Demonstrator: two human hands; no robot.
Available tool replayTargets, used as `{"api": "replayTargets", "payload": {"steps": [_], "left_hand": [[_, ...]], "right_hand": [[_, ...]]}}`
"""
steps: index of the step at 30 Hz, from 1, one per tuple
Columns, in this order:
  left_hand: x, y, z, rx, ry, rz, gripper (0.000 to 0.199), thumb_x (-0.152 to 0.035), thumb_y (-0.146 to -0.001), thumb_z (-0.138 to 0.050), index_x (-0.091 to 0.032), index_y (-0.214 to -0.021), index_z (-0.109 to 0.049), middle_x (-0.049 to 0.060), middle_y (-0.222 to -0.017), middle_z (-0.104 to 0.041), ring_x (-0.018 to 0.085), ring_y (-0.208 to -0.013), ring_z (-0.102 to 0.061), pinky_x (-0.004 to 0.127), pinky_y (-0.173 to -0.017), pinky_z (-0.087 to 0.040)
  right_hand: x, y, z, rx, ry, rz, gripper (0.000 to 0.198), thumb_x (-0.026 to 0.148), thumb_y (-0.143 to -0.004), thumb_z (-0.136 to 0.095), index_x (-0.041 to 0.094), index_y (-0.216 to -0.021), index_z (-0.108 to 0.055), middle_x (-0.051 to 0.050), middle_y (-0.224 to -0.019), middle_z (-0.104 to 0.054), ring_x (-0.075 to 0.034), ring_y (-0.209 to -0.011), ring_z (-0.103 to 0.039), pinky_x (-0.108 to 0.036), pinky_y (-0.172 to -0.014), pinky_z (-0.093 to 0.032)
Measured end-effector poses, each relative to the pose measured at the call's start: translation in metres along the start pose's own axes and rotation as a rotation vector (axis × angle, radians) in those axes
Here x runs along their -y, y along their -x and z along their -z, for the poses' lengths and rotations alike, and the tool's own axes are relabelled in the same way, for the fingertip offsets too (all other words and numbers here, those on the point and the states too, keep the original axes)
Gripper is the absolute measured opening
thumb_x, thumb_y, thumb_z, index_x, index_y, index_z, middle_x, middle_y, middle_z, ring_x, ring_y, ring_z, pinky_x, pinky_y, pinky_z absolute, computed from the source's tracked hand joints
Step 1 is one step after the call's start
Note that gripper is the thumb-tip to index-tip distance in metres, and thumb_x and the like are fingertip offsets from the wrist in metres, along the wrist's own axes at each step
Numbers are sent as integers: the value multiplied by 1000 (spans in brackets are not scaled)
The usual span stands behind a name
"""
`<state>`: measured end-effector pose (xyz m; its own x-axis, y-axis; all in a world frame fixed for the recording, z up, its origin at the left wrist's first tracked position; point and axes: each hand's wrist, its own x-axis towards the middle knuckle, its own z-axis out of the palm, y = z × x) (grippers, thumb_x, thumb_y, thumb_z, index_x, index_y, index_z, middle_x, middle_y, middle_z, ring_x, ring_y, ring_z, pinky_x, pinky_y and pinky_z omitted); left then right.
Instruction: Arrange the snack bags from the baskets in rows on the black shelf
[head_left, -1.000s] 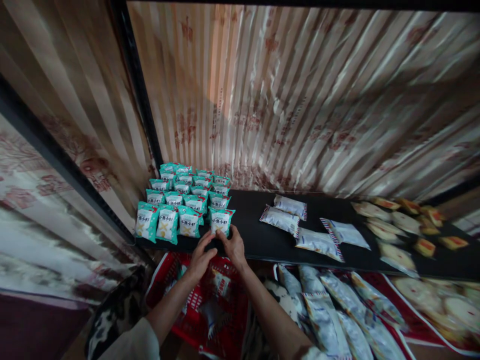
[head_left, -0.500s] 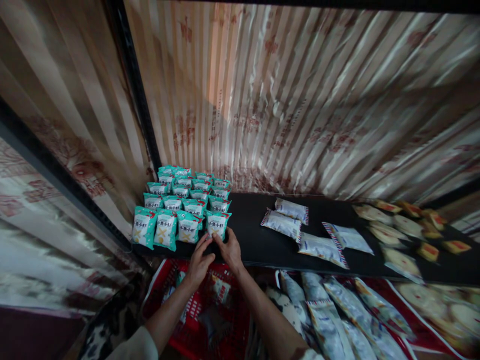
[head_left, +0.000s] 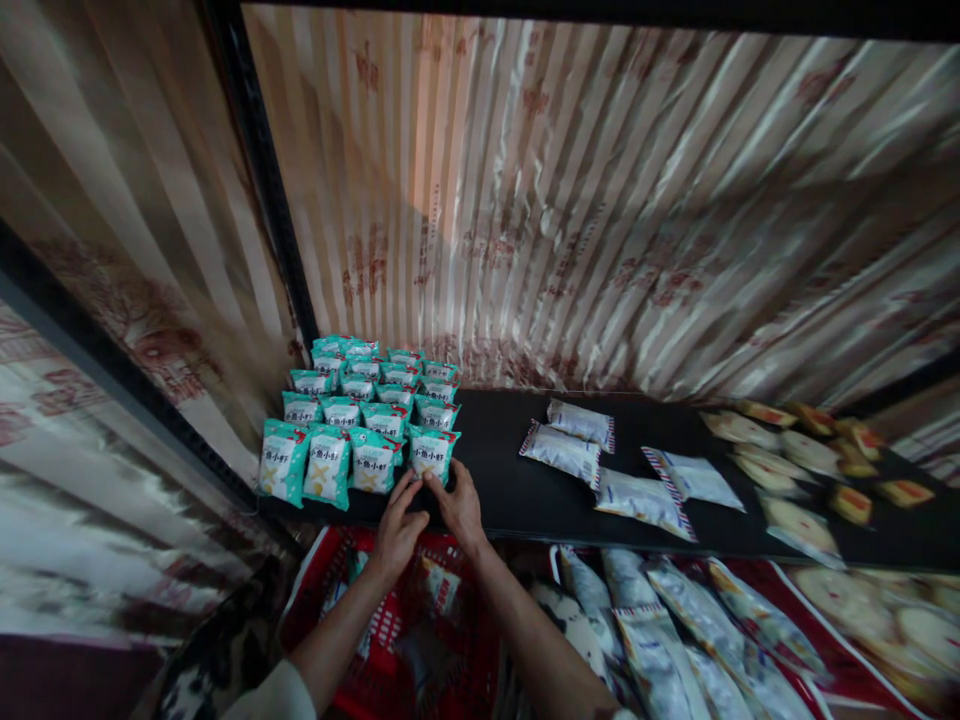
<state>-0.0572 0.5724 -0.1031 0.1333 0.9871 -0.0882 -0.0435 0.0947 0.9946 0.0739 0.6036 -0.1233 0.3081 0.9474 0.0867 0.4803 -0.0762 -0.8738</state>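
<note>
Teal-and-white snack bags [head_left: 326, 468] stand in rows at the left end of a black shelf [head_left: 495, 470]. At the right of the front row, one snack bag [head_left: 433, 452] leans back, upright, against those behind it. My right hand [head_left: 459, 505] grips its lower right side, thumb on the front. My left hand [head_left: 400, 525] has its fingers closed at the bag's lower left edge, their tips close to the right thumb. Part of the bag's bottom is hidden by the fingers.
Below the shelf sits a red basket [head_left: 457, 660] with a few packets inside. White packets [head_left: 645, 498] lie mid-shelf, round wrapped pastries [head_left: 799, 525] and small yellow packs [head_left: 853, 503] farther right. More white bags [head_left: 652, 640] fill a container below. A black post [head_left: 281, 210] rises at left.
The view has shifted slightly. Both hands stay at the front-right snack bag with little movement, and the rows look the same.
</note>
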Motion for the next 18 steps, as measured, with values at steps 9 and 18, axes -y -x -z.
{"api": "replayTargets", "payload": {"steps": [9, 18], "left_hand": [[0, 9, -1, 25, -74, -9, 51, -19, -69, -56, -21, -120, -56, 10, -151, -22, 19, -86, -62, 33, -71, -51], [13, 43, 1, -67, -195, -127, 25, -16, -74, -48, -16, -94, -63, 9, -103, -62, 18, -95, -60, 30, -78, -50]], "right_hand": [[-5, 11, 0, -48, -59, 54, 65, 52, -73, -59, 12, -123, -46, -16, -118, -55, -27, -111, -52, -39, -96, -42], [7, 63, 13, -203, -209, 55, 44, 49, -83, -48, 14, -108, -54, -11, -101, -62, -20, -92, -59, -36, -87, -46]]}}
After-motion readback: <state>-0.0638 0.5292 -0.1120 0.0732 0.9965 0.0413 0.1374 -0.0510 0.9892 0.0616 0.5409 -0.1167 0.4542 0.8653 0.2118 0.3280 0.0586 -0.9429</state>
